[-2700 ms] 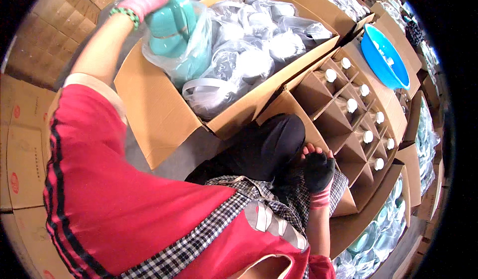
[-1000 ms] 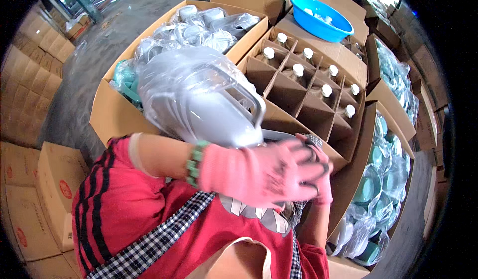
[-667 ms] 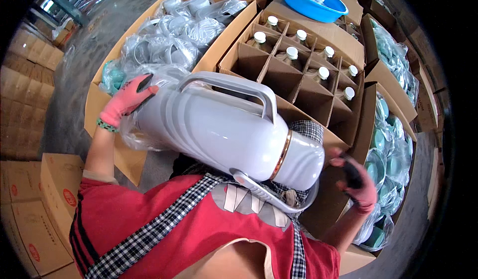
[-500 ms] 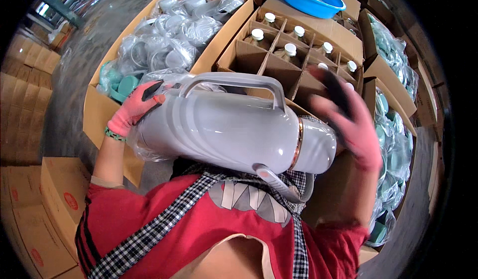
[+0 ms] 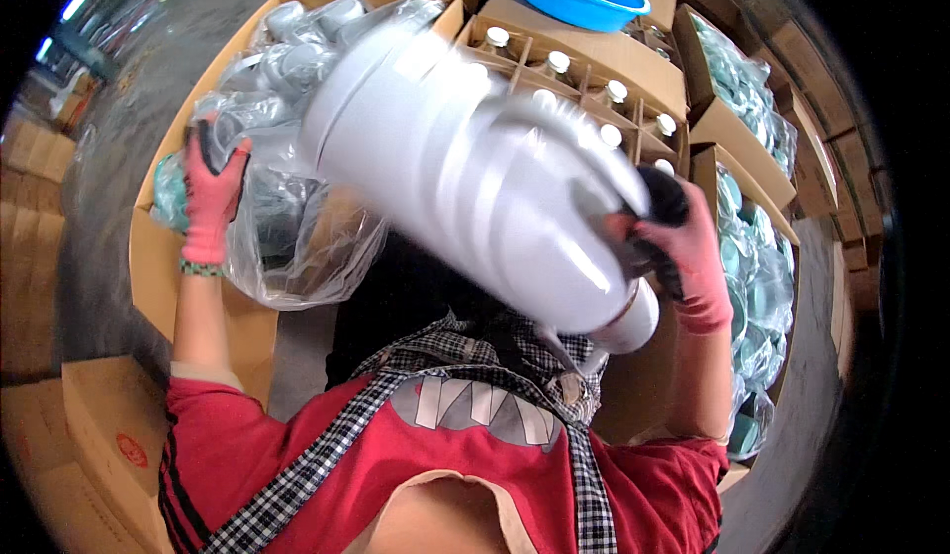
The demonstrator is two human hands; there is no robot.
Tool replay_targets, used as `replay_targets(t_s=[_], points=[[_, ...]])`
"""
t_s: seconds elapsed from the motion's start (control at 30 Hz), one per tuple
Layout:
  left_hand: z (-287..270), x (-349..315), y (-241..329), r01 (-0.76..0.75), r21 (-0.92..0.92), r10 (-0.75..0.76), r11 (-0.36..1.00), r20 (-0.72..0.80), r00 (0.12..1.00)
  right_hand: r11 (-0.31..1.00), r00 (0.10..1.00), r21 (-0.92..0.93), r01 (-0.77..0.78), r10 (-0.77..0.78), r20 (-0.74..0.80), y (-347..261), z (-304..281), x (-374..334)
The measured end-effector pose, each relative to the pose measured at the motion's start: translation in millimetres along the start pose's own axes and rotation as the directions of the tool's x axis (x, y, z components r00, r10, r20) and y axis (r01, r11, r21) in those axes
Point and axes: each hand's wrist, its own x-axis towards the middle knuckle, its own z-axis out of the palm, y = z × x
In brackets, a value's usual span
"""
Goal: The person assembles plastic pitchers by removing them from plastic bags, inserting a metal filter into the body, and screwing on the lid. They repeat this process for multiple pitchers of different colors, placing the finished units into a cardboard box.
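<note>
A large pale-grey vacuum flask (image 5: 426, 168), blurred by motion, hangs tilted across the middle, its base up to the left and its capped end down to the right. My right hand (image 5: 683, 247), in a pink glove with black fingers, is closed round the flask's handle near the cap end. My left hand (image 5: 210, 203), gloved alike, is away from the flask at the left carton. Its thumb and forefinger are spread apart; the other fingers are partly hidden. Beside it a loose clear plastic bag (image 5: 307, 257) hangs over the carton's near end.
The left carton (image 5: 188, 297) holds bagged grey parts (image 5: 297, 64) and some green ones. Ahead, a divided carton (image 5: 584, 59) holds several white-capped bottles (image 5: 616, 91). A blue basin (image 5: 584, 0) with small white pieces stands behind. Cartons of bagged green parts (image 5: 772, 287) line the right.
The flask has swung base-up to the upper left, clear of the plastic bag. My left hand has left its base and moved left; my right hand has taken hold of the handle.
</note>
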Motion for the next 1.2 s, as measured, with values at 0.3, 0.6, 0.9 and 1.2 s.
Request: replay_targets(t_s=[0.3, 0.6, 0.9, 1.2], points=[[81.5, -71.4, 142.3, 0.663, -0.396, -0.111, 0.635, 0.803, 0.586, 0.969, 0.918, 0.151, 0.198, -0.129, -0.374, -1.6, -28.8, -8.5], [61.6, -118.1, 143.5, 0.064, -0.644, 0.306, 0.762, 0.446, 0.841, 0.594, 0.886, 0.756, 0.274, 0.15, -0.438, 34.4, -21.7, -23.1], [98.0, -145.9, 153.5, 0.87, 0.137, 0.344, -0.473, 0.938, 0.04, 0.704, 0.854, 0.657, 0.271, 0.139, -0.501, 40.7, -6.5, -36.7], [97.7, -148.9, 182.6, -0.018, -0.635, 0.482, 0.772, 0.567, 0.668, 0.838, 0.85, 0.487, 0.245, 0.055, -0.523, 41.6, 16.6, -54.4]])
